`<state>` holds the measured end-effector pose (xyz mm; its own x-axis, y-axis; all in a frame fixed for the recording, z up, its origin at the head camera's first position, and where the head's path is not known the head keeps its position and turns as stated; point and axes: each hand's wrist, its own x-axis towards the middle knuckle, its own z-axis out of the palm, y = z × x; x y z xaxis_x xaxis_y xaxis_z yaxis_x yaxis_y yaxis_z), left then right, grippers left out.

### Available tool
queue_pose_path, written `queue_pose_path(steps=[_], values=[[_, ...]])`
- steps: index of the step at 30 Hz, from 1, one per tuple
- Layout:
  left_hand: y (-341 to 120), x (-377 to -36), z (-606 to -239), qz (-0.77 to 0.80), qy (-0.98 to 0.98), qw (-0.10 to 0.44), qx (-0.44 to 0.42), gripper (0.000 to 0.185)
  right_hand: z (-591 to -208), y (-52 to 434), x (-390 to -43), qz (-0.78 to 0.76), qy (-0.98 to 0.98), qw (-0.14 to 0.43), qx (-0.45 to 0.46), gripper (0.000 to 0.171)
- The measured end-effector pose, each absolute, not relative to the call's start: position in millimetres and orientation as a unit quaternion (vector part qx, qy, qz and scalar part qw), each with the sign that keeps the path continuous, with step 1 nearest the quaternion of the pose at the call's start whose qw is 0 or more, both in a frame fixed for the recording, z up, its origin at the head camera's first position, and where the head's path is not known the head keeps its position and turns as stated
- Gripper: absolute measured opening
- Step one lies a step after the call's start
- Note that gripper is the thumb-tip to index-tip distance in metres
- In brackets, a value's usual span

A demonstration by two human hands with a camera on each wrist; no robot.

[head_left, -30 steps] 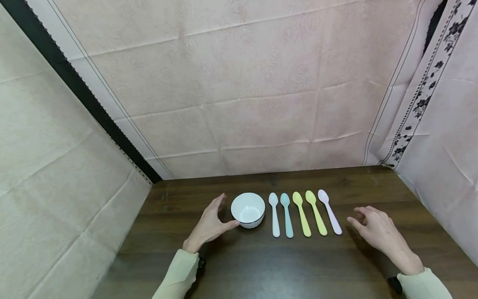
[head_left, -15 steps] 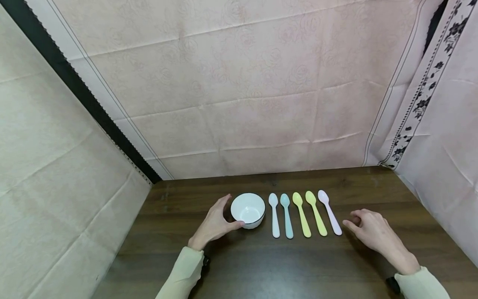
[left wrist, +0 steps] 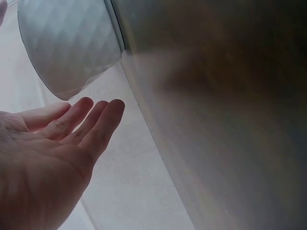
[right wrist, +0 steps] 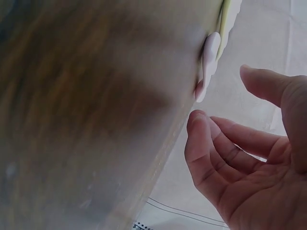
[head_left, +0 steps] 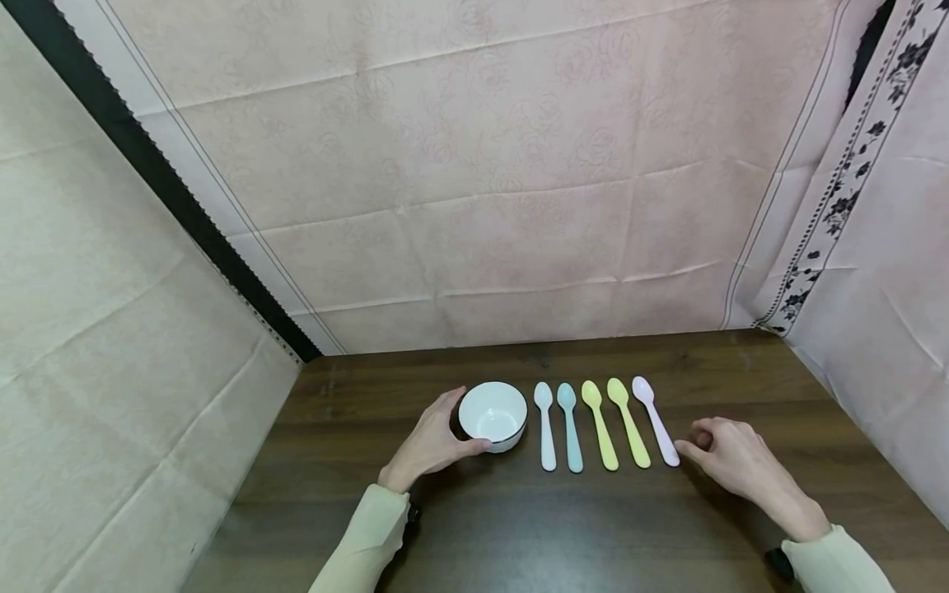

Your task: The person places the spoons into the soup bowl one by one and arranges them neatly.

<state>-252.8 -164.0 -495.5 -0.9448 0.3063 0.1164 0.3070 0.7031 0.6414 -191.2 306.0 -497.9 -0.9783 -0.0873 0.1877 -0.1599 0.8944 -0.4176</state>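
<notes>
A white bowl [head_left: 493, 414] with a dark rim stands on the brown table [head_left: 563, 527]. My left hand [head_left: 442, 431] cups its left side with the thumb at the near wall; in the left wrist view the fingers [left wrist: 98, 120] lie nearly straight just off the bowl [left wrist: 72, 45]. To the bowl's right lie a white spoon [head_left: 545, 427], a blue spoon [head_left: 570, 427], a yellow spoon [head_left: 600, 432], a green spoon [head_left: 629, 430] and a pink spoon [head_left: 656, 428]. My right hand [head_left: 697, 443], loosely curled and holding nothing, sits just right of the pink spoon's handle end [right wrist: 210, 64].
Pink patterned cloth [head_left: 519, 206] hangs close behind the table, a beige sheet [head_left: 111, 329] on the left and a flower-bordered cloth [head_left: 875, 247] on the right. Bare table surface lies in front of the spoons.
My left hand has closed in on the bowl until the thumb reaches its near wall. The right hand has slid left towards the pink spoon's handle. Bowl and spoons have not moved.
</notes>
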Motion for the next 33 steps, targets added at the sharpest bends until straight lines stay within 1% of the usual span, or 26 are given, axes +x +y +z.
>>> queue_pose_path(steps=[5,11,23,29,33], values=[[-163,-253,-495,-0.351,-0.922,0.000,-0.167,0.109,-498,304,-194,0.220,-0.972,0.063,0.060,0.044],[-161,-255,-495,-0.347,-0.922,-0.002,-0.174,0.108,-501,301,-196,0.222,-0.971,0.058,0.067,0.035],[-156,-259,-495,-0.341,-0.923,-0.004,-0.179,0.108,-501,296,-200,0.227,-0.970,0.049,0.075,0.026],[-155,-259,-495,-0.339,-0.924,-0.012,-0.179,0.111,-501,295,-204,0.228,-0.970,0.037,0.075,0.025],[-156,-259,-495,-0.338,-0.924,-0.016,-0.176,0.111,-500,293,-205,0.229,-0.970,0.030,0.076,0.019]])
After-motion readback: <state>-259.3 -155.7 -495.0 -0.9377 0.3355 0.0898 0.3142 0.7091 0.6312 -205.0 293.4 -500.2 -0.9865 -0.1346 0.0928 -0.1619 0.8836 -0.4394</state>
